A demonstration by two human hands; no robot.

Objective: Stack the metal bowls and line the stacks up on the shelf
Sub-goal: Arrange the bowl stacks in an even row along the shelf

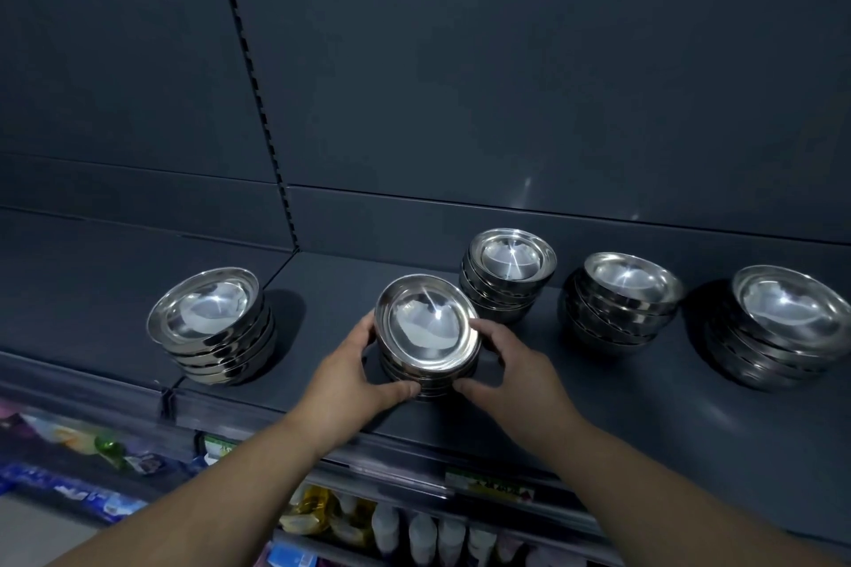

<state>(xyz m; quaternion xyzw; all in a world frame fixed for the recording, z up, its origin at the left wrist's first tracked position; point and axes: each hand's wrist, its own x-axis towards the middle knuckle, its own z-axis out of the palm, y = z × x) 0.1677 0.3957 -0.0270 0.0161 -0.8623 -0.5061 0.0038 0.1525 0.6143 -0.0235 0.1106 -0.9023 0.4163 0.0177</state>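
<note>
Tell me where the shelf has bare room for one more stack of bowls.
The dark grey shelf is barest left of the leftmost stack of shiny metal bowls and along its front edge on the right. Crowded: the rear stack sits close behind the stack gripped by the left hand and right hand.

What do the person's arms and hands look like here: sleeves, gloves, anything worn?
Both forearms are bare up to the frame edge, with no sleeves in view. The left hand and right hand are ungloved. No watch, ring, bracelet or marking shows on either wrist or on the visible fingers.
</note>
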